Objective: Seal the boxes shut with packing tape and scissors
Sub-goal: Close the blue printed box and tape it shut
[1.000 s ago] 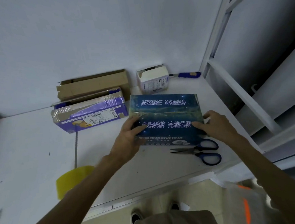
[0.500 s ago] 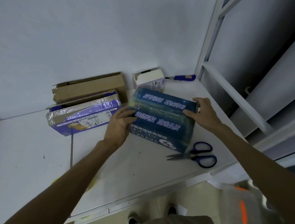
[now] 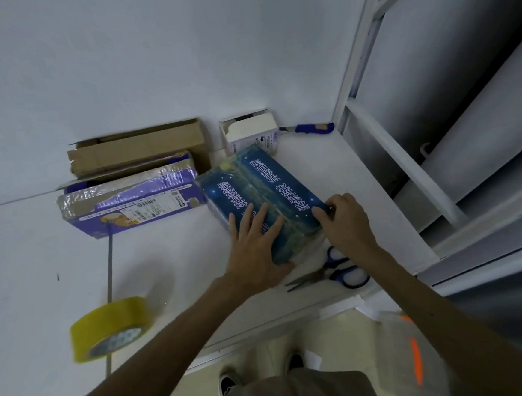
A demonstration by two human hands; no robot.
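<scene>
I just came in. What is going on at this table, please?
A person handles a dark blue box on a white table. The left hand lies flat on its top, fingers straight; the right hand grips its right end. Neither holds a tool: the yellow tape roll lies to the left, the blue-handled scissors beside the box by the right wrist. A purple box, a brown cardboard box and a small white box stand by the wall.

- Centre of the table (image 3: 41,277): the box (image 3: 262,191), angled.
- Left hand (image 3: 254,248) lies flat on its near end; right hand (image 3: 346,222) grips the right corner.
- Scissors (image 3: 331,275) lie just near-right of it.
- Tape (image 3: 110,327) sits near left.
- Wrapped box (image 3: 129,202) is at the left, with the carton (image 3: 137,148) behind it.
- Small box (image 3: 248,133) is far behind, with the cutter (image 3: 310,128) to its right.
</scene>
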